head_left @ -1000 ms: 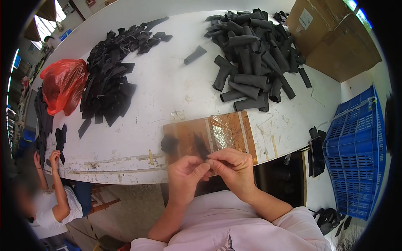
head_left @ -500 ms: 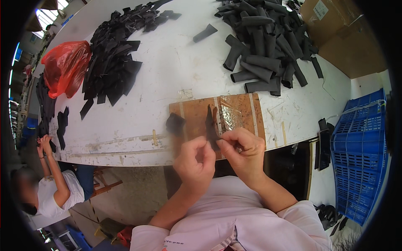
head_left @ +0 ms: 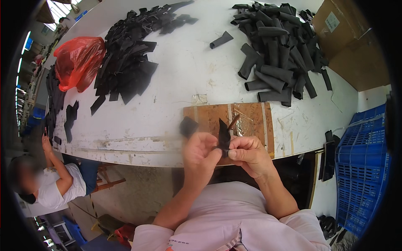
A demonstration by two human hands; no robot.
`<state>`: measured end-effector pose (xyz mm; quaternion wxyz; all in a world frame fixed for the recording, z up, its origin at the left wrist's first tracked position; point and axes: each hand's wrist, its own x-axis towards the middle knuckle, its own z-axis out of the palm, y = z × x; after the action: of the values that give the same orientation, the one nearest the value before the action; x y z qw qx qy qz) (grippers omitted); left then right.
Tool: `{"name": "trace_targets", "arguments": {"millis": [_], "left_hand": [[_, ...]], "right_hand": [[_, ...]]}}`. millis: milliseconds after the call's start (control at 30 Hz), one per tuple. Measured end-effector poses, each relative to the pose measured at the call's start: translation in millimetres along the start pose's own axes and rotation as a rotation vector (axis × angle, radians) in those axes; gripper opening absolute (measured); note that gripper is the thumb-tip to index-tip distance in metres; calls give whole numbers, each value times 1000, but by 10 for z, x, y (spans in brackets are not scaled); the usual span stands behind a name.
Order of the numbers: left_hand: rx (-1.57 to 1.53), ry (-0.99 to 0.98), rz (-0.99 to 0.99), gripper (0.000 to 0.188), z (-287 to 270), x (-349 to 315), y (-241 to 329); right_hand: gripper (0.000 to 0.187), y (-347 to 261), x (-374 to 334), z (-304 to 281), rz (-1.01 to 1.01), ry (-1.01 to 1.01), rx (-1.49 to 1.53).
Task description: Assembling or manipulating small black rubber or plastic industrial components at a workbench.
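Observation:
My left hand (head_left: 201,157) and my right hand (head_left: 250,154) are close together at the table's front edge. Between them stands a small black fabric piece (head_left: 224,133), its lower edge pinched by the thumbs and fingers of both hands. Its pointed upper end rises above my fingertips. Behind it lies a brown wooden board (head_left: 211,115) with pale strips and a shiny taped patch. A slim brown object (head_left: 234,121) shows beside the fabric; its kind is unclear. Left of the board's middle, near my left hand, lies another dark fabric piece (head_left: 189,126), blurred.
Flat black fabric pieces (head_left: 130,75) lie heaped at the far left by a red plastic bag (head_left: 79,62). Rolled dark grey tubes (head_left: 272,54) form a pile at the far right, before a cardboard box (head_left: 356,46). A blue crate (head_left: 361,167) stands right. A co-worker (head_left: 63,184) sits left.
The scene has shifted slightly right and down in the view. Both hands have turned, and the left fingers have opened out from a curl. The fabric piece now stands more upright between them.

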<state>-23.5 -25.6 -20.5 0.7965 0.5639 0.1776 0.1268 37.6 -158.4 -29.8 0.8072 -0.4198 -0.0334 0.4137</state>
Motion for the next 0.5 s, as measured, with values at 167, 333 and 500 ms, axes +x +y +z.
{"name": "trace_targets", "arguments": {"millis": [167, 333, 500], "left_hand": [[606, 181, 650, 22, 77, -8, -104], [-187, -122, -145, 27, -28, -46, 98], [-803, -617, -358, 32, -2, -163, 315]], "right_hand": [[8, 96, 26, 22, 20, -140, 93], [15, 11, -4, 10, -10, -43, 72], [13, -76, -79, 195, -75, -273, 119]]}}
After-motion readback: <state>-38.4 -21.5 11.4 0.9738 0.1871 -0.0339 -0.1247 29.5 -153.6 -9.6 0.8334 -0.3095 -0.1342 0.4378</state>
